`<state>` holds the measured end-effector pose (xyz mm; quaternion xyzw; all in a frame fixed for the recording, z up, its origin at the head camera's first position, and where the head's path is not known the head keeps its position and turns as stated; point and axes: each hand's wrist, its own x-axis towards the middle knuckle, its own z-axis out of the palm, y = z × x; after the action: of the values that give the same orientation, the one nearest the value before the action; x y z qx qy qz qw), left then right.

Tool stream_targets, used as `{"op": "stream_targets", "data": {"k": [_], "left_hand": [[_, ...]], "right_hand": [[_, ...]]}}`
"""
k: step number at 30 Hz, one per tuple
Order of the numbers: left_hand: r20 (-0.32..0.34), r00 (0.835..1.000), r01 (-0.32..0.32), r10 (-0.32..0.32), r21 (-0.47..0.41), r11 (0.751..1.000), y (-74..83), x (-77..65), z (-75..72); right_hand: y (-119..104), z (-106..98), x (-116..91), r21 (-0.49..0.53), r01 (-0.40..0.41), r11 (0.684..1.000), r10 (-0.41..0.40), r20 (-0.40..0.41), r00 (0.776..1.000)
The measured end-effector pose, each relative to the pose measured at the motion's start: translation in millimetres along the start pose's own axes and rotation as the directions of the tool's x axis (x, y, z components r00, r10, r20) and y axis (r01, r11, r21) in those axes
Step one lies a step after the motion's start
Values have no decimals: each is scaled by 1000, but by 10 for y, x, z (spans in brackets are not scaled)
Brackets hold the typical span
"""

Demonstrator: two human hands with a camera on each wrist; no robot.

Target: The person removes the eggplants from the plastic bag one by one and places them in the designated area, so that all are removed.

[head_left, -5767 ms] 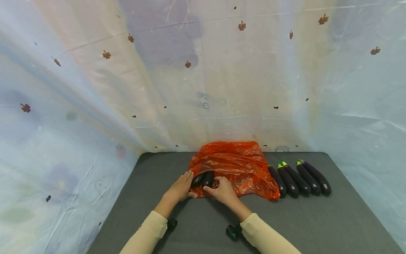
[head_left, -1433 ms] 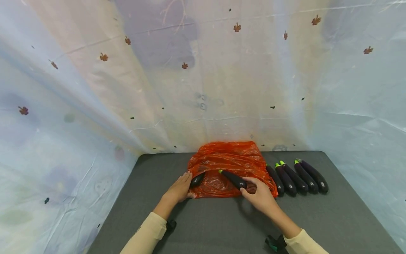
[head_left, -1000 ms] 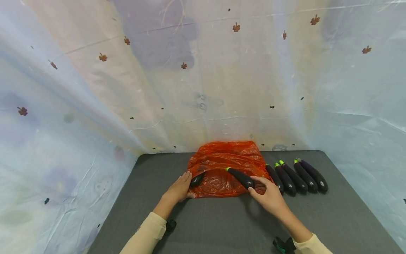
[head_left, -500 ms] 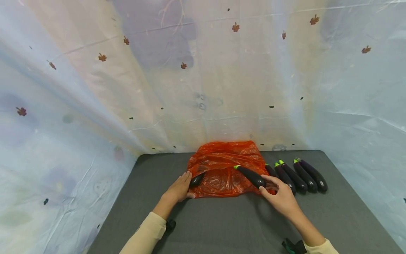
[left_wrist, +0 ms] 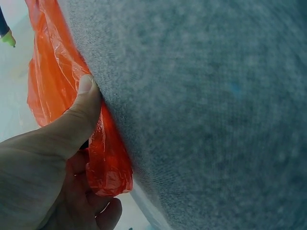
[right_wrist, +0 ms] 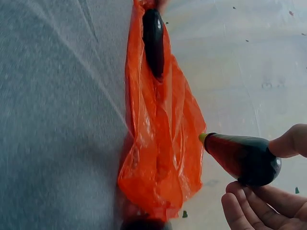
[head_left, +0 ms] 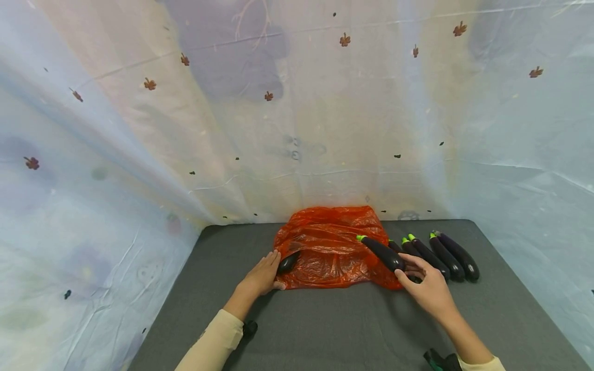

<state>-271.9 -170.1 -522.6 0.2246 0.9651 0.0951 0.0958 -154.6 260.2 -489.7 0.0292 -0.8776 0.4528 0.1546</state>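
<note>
An orange-red plastic bag [head_left: 331, 232] lies on the table, its mouth toward me. My left hand [head_left: 262, 274] holds the bag's left edge, thumb over the plastic and fingers behind it in the left wrist view. One dark eggplant [head_left: 289, 263] lies in the mouth beside that hand; its far end is hidden under the plastic. My right hand [head_left: 429, 288] pinches the rounded end of another eggplant [head_left: 380, 253] between thumb and fingers. This eggplant [right_wrist: 242, 158] is held up off the table, its green stem tip pointing away and left, near the bag's right side.
Several eggplants [head_left: 457, 256] lie side by side at the table's right, stems toward the back; the held one and my right hand partly cover the nearest. The grey table [head_left: 315, 330] ends at a patterned plastic sheet [head_left: 301, 129] hanging behind and at the sides.
My right hand has drawn one eggplant out of the bag's mouth and carried it right, near the row of eggplants. My left hand has stayed at the bag's edge.
</note>
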Motion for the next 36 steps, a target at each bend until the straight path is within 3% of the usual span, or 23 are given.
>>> {"op": "stream_targets", "data": {"k": [6,28,36], "left_hand": [[0,1000,3,-3,5,1000,-6,9,15],[4,1000,27,-27,20,999,35,-1,5],[-1,1000,29,-29,33,999,19,6,13]], "right_hand": [[81,-126,-7,-10,-17,1000,17,-27,999],[391,-480,106,-61,34,998,-43,-154,987],[532,-599,132,-99,-6,995,-11,-171,985]]}}
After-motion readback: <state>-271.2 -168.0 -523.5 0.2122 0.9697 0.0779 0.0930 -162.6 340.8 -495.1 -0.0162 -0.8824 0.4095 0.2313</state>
